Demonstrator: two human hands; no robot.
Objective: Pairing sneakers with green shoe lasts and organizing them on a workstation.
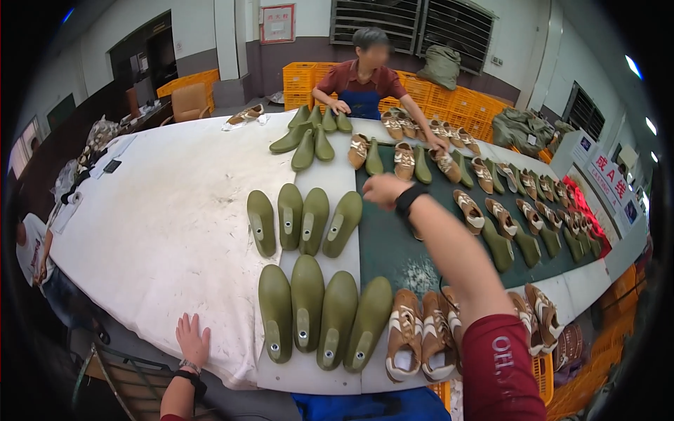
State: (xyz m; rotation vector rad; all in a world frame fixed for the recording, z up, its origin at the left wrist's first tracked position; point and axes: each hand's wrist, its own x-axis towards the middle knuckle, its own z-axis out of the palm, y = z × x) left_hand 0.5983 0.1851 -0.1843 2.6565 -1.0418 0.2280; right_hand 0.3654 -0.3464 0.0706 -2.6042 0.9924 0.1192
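My left hand (193, 340) rests with its fingers spread on the white cloth (175, 231) near the table's front edge, holding nothing. Reaching over the table, my right hand (385, 189) has its fingers curled in; anything inside them is hidden. Closest to it is the rounded end of an olive-green shoe last (342, 224), the rightmost in a row of several. I cannot tell whether they touch. A second row of green lasts (307, 303) lies nearer to me. Right of that row stand brown-and-white sneakers (404, 335), partly covered by my right arm.
A dark green conveyor belt (393, 245) carries sneakers and lasts away to the right. Across the table, a co-worker (365, 84) touches a sneaker (445, 164) on the belt. More lasts (303, 151) stand at the far side. Yellow crates (298, 76) line the back; another person (38, 245) is at the left.
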